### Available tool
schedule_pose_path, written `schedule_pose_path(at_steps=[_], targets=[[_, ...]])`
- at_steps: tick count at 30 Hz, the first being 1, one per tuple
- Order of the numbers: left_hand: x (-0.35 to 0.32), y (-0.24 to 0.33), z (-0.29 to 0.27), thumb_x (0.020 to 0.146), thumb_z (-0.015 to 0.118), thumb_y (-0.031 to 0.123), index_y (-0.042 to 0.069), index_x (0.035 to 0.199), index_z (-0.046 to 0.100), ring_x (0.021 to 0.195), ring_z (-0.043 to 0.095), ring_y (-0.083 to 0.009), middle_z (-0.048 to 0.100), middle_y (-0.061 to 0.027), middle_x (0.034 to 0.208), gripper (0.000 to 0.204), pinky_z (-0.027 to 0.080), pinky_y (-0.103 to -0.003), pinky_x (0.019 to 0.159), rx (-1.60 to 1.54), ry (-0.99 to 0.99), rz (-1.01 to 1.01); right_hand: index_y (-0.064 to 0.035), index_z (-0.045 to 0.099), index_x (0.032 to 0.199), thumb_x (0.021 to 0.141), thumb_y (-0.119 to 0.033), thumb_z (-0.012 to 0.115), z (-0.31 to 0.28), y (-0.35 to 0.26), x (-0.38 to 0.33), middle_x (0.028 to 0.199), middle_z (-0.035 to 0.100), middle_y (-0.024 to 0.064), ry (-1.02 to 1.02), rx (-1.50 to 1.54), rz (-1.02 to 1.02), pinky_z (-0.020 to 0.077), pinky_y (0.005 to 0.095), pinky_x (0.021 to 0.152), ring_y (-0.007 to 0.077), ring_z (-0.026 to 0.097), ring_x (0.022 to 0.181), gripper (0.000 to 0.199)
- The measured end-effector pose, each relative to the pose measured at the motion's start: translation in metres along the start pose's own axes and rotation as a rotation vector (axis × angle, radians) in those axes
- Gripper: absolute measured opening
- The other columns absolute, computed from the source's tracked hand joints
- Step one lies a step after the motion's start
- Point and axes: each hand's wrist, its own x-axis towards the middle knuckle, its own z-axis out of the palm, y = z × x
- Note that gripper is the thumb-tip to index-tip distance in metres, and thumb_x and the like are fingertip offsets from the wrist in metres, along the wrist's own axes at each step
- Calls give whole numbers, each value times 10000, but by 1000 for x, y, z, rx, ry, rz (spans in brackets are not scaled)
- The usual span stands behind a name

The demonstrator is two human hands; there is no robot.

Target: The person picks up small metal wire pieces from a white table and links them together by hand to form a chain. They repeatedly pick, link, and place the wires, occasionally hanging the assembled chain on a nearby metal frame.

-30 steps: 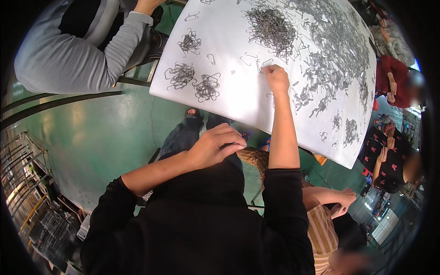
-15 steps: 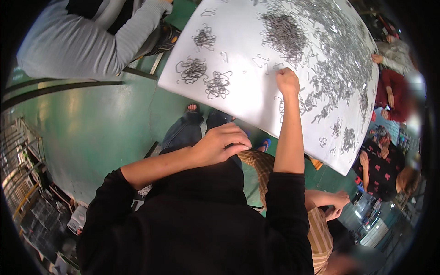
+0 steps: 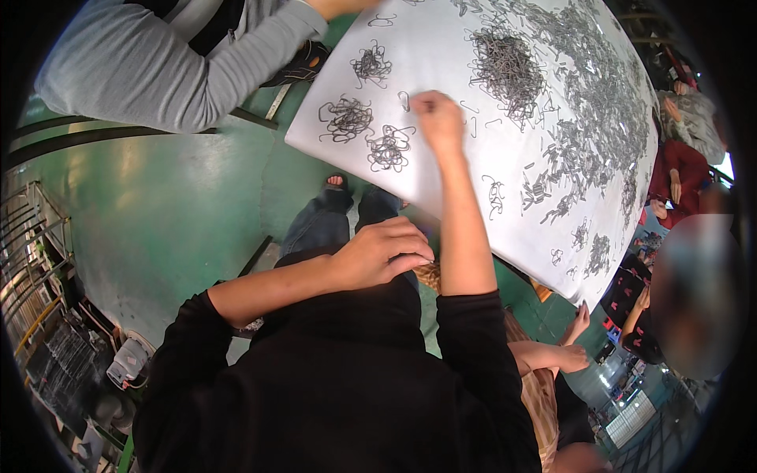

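Over the white tabletop (image 3: pixel 441 185), my right hand (image 3: pixel 440 124) is closed, its fingertips slightly smeared by motion. Whatever it may pinch cannot be made out. Just left of those fingertips lies a single bent wire hook (image 3: pixel 404 101). My left hand (image 3: pixel 382 252) is held at my waist, thumb and fingers pressed together; anything between them is too small to name. Near the left corner sit three small heaps of dark wire hooks, one heap (image 3: pixel 389 148) closest to my right forearm. Some loose hooks (image 3: pixel 494 195) lie right of that forearm.
A dense pile of dark wire pieces (image 3: pixel 509 69) lies farther back, with many more scattered pieces (image 3: pixel 595 102) to its right. A person in a grey sleeve (image 3: pixel 177 79) sits at the left. Other people are along the right side; one hand (image 3: pixel 582 319) touches the near-right corner.
My right hand has moved left across the table, from beside the big pile toward the single hook near the small heaps. My left hand stays at my waist. The view has shifted slightly.
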Motion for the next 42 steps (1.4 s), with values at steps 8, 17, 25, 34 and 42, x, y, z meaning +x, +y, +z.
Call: schedule_pose_path(at_steps=[8,17,25,34,42], targets=[[10,-5,3,813,692,79,62,903,658,818,575,-263,632,-74,876,98,480,-354,724,23,-21,66,-53,671,985,865,-235,632,-31,51,3,1018,669,142,-9,-444,82,501,390,781,311,642,921,222],[38,-1,23,811,669,31,48,900,664,752,565,-221,648,-48,829,91,481,-322,673,16,-154,168,-2,603,957,927,-105,588,-117,39,-139,826,616,43,100,1047,362,455,226,581,97,562,668,108],[62,8,58,812,666,12,58,962,684,799,599,-169,691,-47,909,158,496,-275,595,-44,-256,153,-20,640,921,884,-89,661,-125,-7,-260,835,598,1,640,1260,350,350,196,562,57,445,633,80],[84,4,103,808,658,-5,67,978,691,771,602,-164,695,-48,911,188,505,-273,598,-90,-296,158,-22,626,909,882,-33,644,-114,13,-264,1078,506,31,993,1029,340,431,250,837,108,500,947,34],[103,0,137,804,665,-32,34,967,686,764,582,-150,686,-64,905,177,481,-255,611,-55,-321,283,-40,596,932,886,-16,630,-124,36,-265,1099,477,49,1138,944,328,420,257,877,125,490,997,62]])
